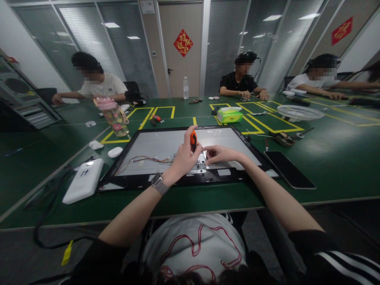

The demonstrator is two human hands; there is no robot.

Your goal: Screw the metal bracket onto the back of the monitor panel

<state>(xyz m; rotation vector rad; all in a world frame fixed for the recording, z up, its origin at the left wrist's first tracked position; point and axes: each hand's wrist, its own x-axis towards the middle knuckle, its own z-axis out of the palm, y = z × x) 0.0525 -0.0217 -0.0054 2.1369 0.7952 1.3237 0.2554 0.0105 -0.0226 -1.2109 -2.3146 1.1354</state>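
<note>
A flat monitor panel [166, 144] lies back-up on the green table, black frame around a grey metal sheet, with coloured wires [142, 159] running across its near part. My left hand [184, 156] is wrapped round an orange-and-black screwdriver [193, 139], held upright over a small metal bracket [202, 164] near the panel's front edge. My right hand [218, 154] rests beside it, fingertips pinched at the bracket; what they hold is too small to make out.
A white box [84, 180] and a white mouse [115, 152] lie left of the panel, a pink bottle [114, 116] behind. A black phone [289, 169] lies right. A tissue box [229, 115], fan grille [300, 113] and other people sit further back.
</note>
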